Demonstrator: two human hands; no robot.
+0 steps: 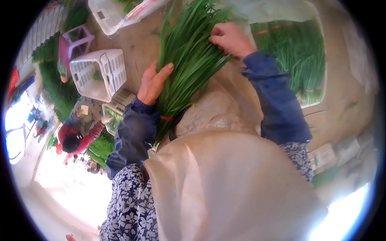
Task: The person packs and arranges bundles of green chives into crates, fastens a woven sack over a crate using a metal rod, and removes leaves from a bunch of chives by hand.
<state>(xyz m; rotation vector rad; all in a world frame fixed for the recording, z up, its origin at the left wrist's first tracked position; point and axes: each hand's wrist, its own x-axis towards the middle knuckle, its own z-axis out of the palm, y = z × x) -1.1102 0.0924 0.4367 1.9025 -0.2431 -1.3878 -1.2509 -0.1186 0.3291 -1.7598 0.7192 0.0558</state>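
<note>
A large bunch of garlic chives (193, 60) lies slanted in front of my body, its leaf tips pointing away from me. Around its lower end runs a red band (167, 118). My left hand (155, 82) grips the bunch from the left side, thumb on top of the leaves, its other fingers largely hidden behind them. At the upper right edge of the bunch, my right hand (233, 40) is closed in a pinch on some leaves. Part of the stem end is hidden by my left sleeve and the pale apron (233, 172).
To the right stands a white crate (324, 60) of banded green bunches. On the left are a white basket (98, 76), a purple stool (76, 42) and heaps of greens (56, 80). A person in red (76, 138) works at the lower left. Another white crate (106, 18) stands above.
</note>
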